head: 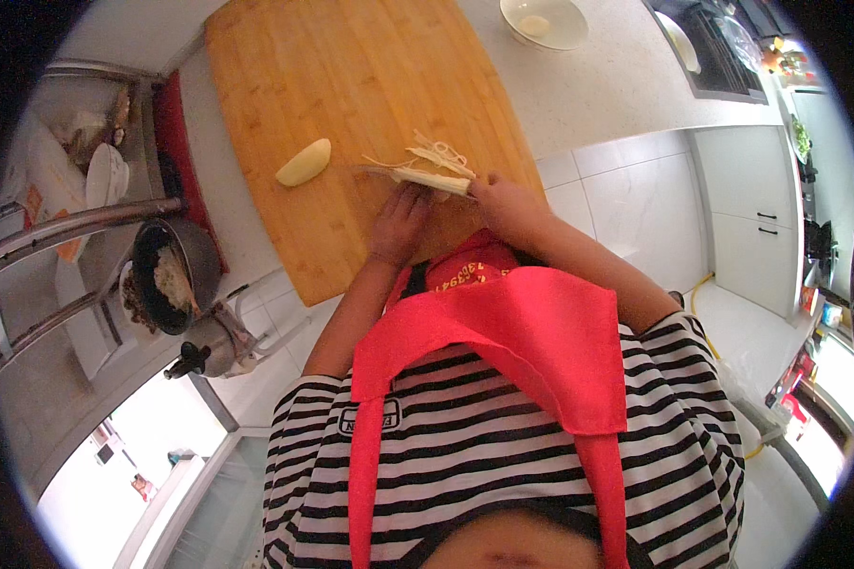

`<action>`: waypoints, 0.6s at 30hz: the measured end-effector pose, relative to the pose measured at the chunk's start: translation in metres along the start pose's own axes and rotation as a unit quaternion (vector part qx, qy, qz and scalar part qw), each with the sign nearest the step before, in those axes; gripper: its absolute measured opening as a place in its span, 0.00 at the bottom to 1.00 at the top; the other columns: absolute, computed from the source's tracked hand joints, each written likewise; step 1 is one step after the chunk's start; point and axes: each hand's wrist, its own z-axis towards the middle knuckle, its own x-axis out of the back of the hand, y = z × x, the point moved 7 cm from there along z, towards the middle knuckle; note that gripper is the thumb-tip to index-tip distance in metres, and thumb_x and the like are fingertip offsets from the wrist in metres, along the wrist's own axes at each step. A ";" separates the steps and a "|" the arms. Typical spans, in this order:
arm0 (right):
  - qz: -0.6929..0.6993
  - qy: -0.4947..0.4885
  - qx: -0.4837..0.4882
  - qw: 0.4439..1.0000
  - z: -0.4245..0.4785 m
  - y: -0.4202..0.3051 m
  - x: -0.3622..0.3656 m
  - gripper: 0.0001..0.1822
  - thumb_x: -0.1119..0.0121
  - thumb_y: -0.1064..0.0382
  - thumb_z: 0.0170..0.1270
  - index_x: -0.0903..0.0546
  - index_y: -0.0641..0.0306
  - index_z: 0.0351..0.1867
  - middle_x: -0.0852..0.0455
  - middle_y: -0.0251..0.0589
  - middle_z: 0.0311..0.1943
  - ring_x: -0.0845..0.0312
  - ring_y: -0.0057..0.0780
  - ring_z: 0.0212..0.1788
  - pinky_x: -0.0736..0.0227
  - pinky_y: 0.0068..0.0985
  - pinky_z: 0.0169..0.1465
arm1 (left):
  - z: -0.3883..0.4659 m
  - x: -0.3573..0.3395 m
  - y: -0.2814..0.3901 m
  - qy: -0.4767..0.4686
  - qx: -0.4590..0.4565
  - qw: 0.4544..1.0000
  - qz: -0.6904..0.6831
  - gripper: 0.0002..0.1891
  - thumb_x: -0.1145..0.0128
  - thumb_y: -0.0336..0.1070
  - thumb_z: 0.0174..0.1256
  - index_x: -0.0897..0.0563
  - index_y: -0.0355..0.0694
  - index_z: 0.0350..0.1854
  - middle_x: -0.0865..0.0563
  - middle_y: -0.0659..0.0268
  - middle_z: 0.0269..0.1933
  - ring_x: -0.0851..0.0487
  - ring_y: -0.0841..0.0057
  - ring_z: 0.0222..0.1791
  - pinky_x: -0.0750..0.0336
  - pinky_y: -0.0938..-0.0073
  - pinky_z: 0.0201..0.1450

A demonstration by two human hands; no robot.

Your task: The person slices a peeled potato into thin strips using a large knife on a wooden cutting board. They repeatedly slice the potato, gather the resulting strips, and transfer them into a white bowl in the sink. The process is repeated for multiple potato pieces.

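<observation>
On the wooden cutting board (pixel 356 85), my right hand (pixel 509 206) is closed at the right end of what looks like a kitchen knife (pixel 371 169); its handle is hidden in my fingers. Pale cut strips (pixel 430 179) lie along the blade. The fingers of my left hand (pixel 402 220) are bent against the near side of the blade and strips, and whether they grip is hidden. Just beyond the blade is a loose tangle of thin pale shreds (pixel 441 155). A peeled, pale yellow piece of potato (pixel 304 162) rests apart, left of my hands.
A white bowl (pixel 544 39) holding a pale round thing stands on the counter (pixel 612 92) beyond the board's right edge. At left, a metal rack (pixel 85 227) is beside a dark pot (pixel 203 263) with pale food. White cabinets (pixel 747 213) stand at right.
</observation>
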 end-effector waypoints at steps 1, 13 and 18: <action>0.000 0.004 -0.010 1.000 -0.005 0.004 0.004 0.10 0.53 0.64 0.57 0.24 0.65 0.37 0.22 0.55 0.38 0.22 0.52 0.40 0.26 0.42 0.40 | 0.000 0.000 -0.001 0.013 -0.006 1.000 -0.013 0.17 0.48 0.32 0.53 0.26 0.40 0.48 0.24 0.57 0.50 0.27 0.57 0.53 0.28 0.63 0.52; -0.031 -0.022 -0.018 0.999 -0.037 -0.005 0.027 0.13 0.54 0.66 0.57 0.25 0.59 0.44 0.23 0.51 0.37 0.23 0.50 0.38 0.28 0.41 0.40 | 0.006 0.010 0.008 0.022 -0.025 0.999 0.019 0.18 0.49 0.31 0.52 0.26 0.39 0.49 0.24 0.58 0.50 0.27 0.58 0.52 0.28 0.66 0.53; -0.036 -0.032 -0.032 0.998 -0.020 -0.012 0.016 0.11 0.56 0.66 0.58 0.26 0.63 0.40 0.23 0.54 0.37 0.23 0.51 0.38 0.27 0.41 0.41 | 0.003 0.010 0.004 0.011 -0.022 0.999 0.025 0.17 0.49 0.32 0.53 0.25 0.40 0.48 0.24 0.57 0.50 0.27 0.58 0.52 0.27 0.65 0.51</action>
